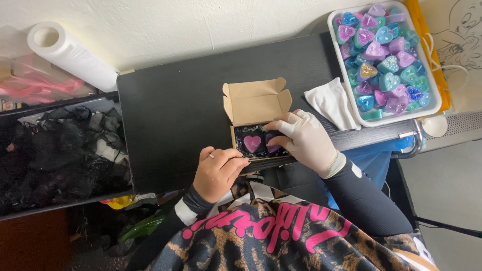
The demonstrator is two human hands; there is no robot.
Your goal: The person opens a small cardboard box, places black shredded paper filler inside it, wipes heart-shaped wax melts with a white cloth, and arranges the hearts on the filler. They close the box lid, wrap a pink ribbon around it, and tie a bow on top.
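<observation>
My bare left hand [217, 172] pinched the near-left edge of the small cardboard box [257, 131] at the black table's [170, 115] near edge; my gloved right hand [303, 139], fingers curled, seated a purple heart [272, 142] beside the pink heart [252, 143], best pressed gently and level.

A black desk [175, 120] with a faint wood grain stands against a pale wall. Near its front edge sits a small brown cardboard box [256, 118], its lid flaps open toward the wall. To the right lies a folded white cloth [331, 103]. Just beside the cloth, at the desk's right end, rests a white tray [436, 103] heaped with heart-shaped pieces in purple, teal and blue.
</observation>
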